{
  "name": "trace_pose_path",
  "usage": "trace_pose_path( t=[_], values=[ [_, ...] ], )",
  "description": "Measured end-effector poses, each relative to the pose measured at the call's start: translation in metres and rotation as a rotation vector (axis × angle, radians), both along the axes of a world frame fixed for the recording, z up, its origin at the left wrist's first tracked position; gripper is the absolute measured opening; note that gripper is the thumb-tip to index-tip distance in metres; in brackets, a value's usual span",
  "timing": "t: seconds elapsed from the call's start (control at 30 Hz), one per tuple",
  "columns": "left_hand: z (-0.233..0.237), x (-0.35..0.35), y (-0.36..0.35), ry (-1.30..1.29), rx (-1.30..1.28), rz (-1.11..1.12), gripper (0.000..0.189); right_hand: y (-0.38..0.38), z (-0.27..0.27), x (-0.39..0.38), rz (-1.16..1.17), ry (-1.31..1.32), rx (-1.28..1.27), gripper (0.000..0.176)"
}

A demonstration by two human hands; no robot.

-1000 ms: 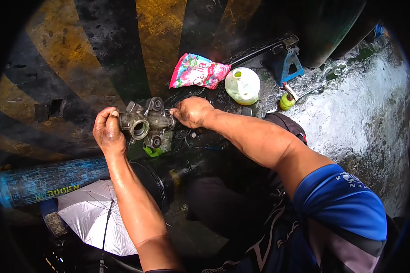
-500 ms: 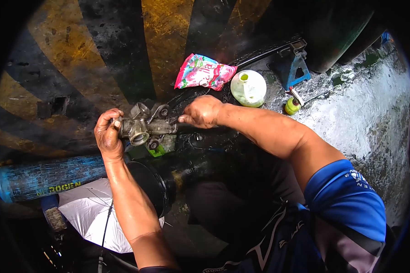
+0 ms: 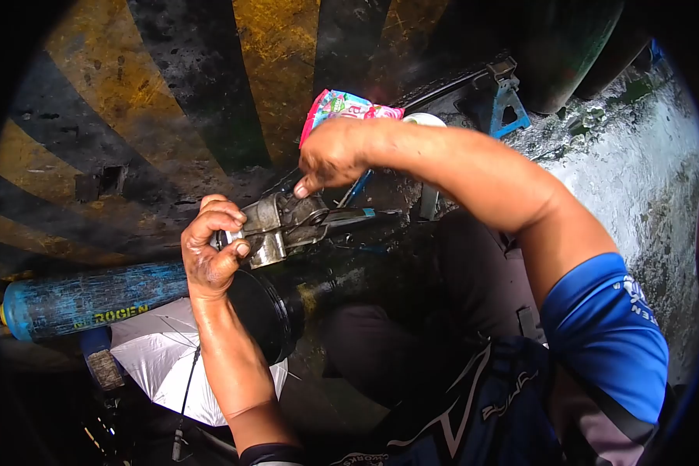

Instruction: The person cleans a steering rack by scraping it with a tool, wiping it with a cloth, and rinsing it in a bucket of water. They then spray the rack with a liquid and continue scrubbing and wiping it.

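My left hand [image 3: 211, 252] is wrapped round the left end of a greasy grey metal housing [image 3: 268, 225] and holds it up at a slant. My right hand [image 3: 332, 154] is closed at the upper edge of the housing, its thumb pointing down at the metal. Whatever its curled fingers hold, if anything, is hidden. Directly behind the right hand lies a pink and blue plastic packet [image 3: 342, 106], partly covered by the hand and wrist.
A worn blue cylinder [image 3: 93, 301] lies on the left, above a silver umbrella [image 3: 163, 357]. A round black container [image 3: 268, 314] is beside my left forearm. A blue stand [image 3: 509, 109] and dark tank [image 3: 567, 46] are at upper right. The right forearm mostly hides a white jug [image 3: 425, 119].
The housing has been turned and shifted right, and its round openings no longer face up. My right hand has moved up and left, from the housing's right end to its upper edge.
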State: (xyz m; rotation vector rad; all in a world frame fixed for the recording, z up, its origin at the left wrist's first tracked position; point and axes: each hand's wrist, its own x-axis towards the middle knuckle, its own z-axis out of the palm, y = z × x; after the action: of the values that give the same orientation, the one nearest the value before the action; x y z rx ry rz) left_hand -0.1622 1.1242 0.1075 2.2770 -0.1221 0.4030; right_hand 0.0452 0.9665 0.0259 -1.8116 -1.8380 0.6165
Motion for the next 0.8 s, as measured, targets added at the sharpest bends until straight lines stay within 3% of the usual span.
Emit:
trace_pose_path(
  t=[0.03, 0.1, 0.23, 0.3, 0.4, 0.5, 0.53, 0.63, 0.73, 0.8],
  values=[
    [0.001, 0.003, -0.004, 0.004, 0.012, -0.013, 0.035, -0.002, 0.014, 0.007, -0.045, -0.036, -0.12, 0.049],
    [0.003, 0.006, -0.007, 0.004, 0.025, -0.066, 0.035, -0.019, 0.033, 0.004, -0.018, -0.237, 0.06, 0.046],
    [0.005, 0.012, -0.014, -0.052, 0.187, -0.124, 0.036, -0.022, 0.017, 0.002, 0.026, -0.117, -0.014, 0.046],
    [0.001, 0.007, -0.027, -0.189, 0.266, 0.114, 0.044, -0.023, 0.021, 0.003, -0.027, -0.129, -0.021, 0.046],
    [-0.024, 0.0, -0.032, -0.119, -0.252, 0.653, 0.045, -0.018, 0.015, -0.01, -0.088, -0.069, -0.023, 0.046],
    [-0.033, 0.013, -0.03, -0.201, -0.178, 0.871, 0.036, -0.02, 0.024, -0.038, -0.105, 0.022, -0.045, 0.047],
    [-0.031, 0.016, -0.03, -0.207, -0.177, 0.883, 0.036, -0.02, 0.018, -0.043, -0.116, 0.047, -0.024, 0.047],
    [-0.03, 0.018, -0.021, -0.302, 0.151, 0.83, 0.024, -0.021, 0.006, -0.032, -0.131, 0.011, -0.091, 0.043],
    [-0.031, 0.028, -0.015, -0.286, -0.073, 0.886, 0.026, -0.027, 0.018, -0.031, -0.107, -0.089, -0.086, 0.042],
    [-0.027, 0.037, -0.019, -0.265, -0.028, 0.891, 0.027, -0.017, 0.029, -0.042, -0.145, -0.061, -0.053, 0.043]
  ],
)
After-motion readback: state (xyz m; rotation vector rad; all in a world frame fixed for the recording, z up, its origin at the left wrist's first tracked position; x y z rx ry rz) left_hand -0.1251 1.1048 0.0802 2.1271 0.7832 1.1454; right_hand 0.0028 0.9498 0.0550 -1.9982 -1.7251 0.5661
